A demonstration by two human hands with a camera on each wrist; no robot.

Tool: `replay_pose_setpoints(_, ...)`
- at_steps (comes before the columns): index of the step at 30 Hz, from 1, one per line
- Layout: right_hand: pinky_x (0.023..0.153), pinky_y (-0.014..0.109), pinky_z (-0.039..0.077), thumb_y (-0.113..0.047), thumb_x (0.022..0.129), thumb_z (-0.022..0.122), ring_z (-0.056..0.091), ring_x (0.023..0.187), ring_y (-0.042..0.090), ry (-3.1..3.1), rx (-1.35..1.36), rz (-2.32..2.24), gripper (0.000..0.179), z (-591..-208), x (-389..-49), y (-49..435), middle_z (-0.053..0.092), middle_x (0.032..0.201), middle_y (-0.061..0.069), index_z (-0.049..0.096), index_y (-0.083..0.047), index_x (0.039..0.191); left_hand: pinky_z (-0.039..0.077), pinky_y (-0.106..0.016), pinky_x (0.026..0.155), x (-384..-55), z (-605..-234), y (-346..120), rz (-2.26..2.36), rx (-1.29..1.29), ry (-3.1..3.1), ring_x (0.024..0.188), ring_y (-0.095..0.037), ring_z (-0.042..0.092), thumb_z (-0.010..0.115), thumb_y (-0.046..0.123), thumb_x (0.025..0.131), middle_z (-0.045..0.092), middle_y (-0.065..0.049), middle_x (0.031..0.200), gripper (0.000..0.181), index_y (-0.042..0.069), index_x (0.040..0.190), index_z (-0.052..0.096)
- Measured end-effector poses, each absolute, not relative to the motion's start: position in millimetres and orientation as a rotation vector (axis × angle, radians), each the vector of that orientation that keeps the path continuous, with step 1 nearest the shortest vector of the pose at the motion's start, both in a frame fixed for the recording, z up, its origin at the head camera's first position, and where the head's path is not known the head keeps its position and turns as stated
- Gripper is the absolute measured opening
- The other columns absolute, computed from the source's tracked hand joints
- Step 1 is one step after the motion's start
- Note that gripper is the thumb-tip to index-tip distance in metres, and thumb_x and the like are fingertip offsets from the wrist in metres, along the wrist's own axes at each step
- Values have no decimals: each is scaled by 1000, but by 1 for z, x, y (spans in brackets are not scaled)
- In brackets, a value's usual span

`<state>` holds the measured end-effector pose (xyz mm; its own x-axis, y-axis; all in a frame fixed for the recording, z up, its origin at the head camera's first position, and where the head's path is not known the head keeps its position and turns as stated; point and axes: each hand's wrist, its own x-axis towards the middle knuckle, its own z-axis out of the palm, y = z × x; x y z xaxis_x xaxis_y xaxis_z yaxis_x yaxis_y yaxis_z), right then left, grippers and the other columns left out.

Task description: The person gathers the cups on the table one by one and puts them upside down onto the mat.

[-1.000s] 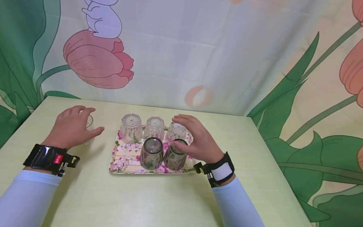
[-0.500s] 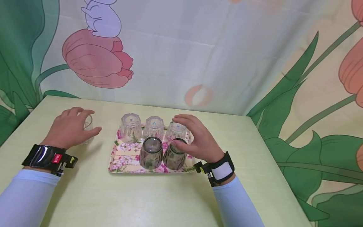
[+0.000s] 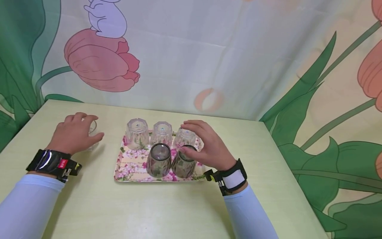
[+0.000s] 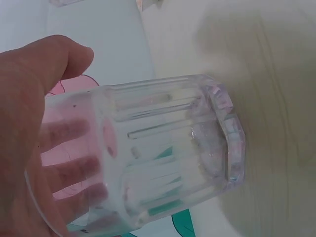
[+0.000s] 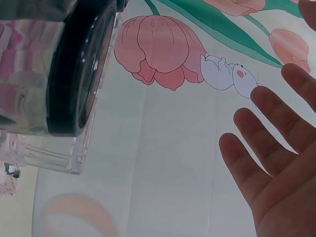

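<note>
A clear faceted drinking glass [image 4: 163, 148] stands upright on the table at the left, mostly covered by my left hand [image 3: 73, 132] in the head view. Seen through its wall in the left wrist view, the fingers lie along the far side, while the thumb [image 4: 79, 59] stands off the glass. My right hand [image 3: 210, 146] hovers over the right side of a floral tray [image 3: 129, 167], fingers spread and holding nothing. Nearest to it is an upside-down grey glass [image 3: 182, 167], partly hidden by the thumb. Another grey glass [image 3: 159, 162] sits beside that one, also upside down.
Along the tray's back stand three upside-down clear glasses: a left one [image 3: 137, 134], a middle one [image 3: 162, 132] and a right one [image 3: 183, 137], which the right hand partly covers. A curtain [image 3: 173, 59] printed with tulips hangs behind the pale table [image 3: 143, 209].
My left thumb has drifted a little left, nearer the glass. The right hand and the glasses on the tray stay in place; the head view has shifted slightly.
</note>
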<state>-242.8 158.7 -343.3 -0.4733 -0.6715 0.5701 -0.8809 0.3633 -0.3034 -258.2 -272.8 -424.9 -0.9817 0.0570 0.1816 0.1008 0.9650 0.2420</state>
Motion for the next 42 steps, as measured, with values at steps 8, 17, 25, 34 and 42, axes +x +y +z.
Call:
replay_pose_setpoints(8,110,35,44,-29,88,76,51,130,21,-2283,1372,815,52,-345,-244,158,56,137,9,59,-10,134,38,-79,89,-257,-427,-273,-396,-88,-2937,120,-60,36,64,39,92,41,-34,137,61,2,138,49)
replay_pose_setpoints(17,109,33,44,-28,88,75,51,129,20,-2275,1380,820,51,-346,-243,156,55,137,6,59,-11,133,40,-77,84,-253,-426,-274,-395,-79,-2939,114,-61,39,65,41,91,43,-36,131,61,2,135,51)
replay_pose_setpoints(25,109,33,44,-30,90,73,52,129,21,-2264,1395,817,49,-347,-244,156,56,136,10,59,-9,132,41,-76,84,-247,-420,-268,-421,-67,-2910,113,-61,40,65,43,90,43,-36,132,61,1,133,53)
replay_pose_setpoints(34,109,35,45,-24,87,77,51,129,22,-2289,1384,808,51,-347,-243,156,56,136,12,60,-6,131,45,-71,79,-238,-402,-256,-417,-109,-2800,109,-57,44,64,40,91,46,-33,129,54,2,128,57)
replay_pose_setpoints(42,109,35,44,-24,87,76,52,129,22,-2291,1391,810,50,-347,-244,157,56,136,11,59,-8,132,46,-69,79,-228,-380,-242,-387,-199,-2713,109,-55,46,68,38,89,49,-31,128,52,3,127,58)
